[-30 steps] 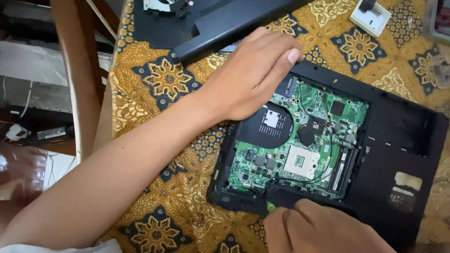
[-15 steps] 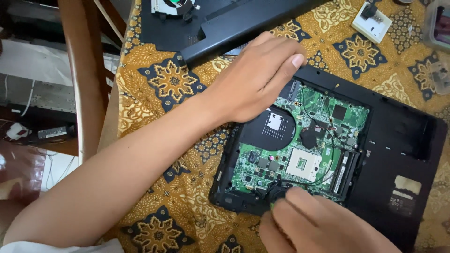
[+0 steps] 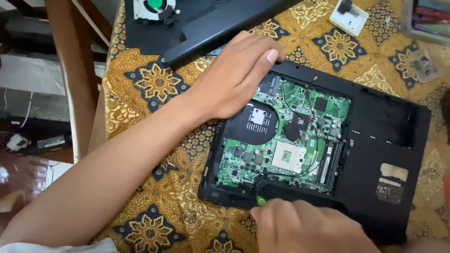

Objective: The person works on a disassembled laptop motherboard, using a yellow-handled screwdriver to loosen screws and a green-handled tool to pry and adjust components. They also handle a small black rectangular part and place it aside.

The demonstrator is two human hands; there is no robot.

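Shifting slightly since a moment ago: right hand (image 3: 304, 225) moved in along near edge of the opened laptop base (image 3: 375, 154), fingers clenched on a green-tipped tool (image 3: 259, 200) now poked at the motherboard (image 3: 286, 140) edge, so prying seems underway. Left hand (image 3: 234, 77) unchanged, flat, pressing the base's far-left corner on the batik-covered tabletop (image 3: 140, 107).
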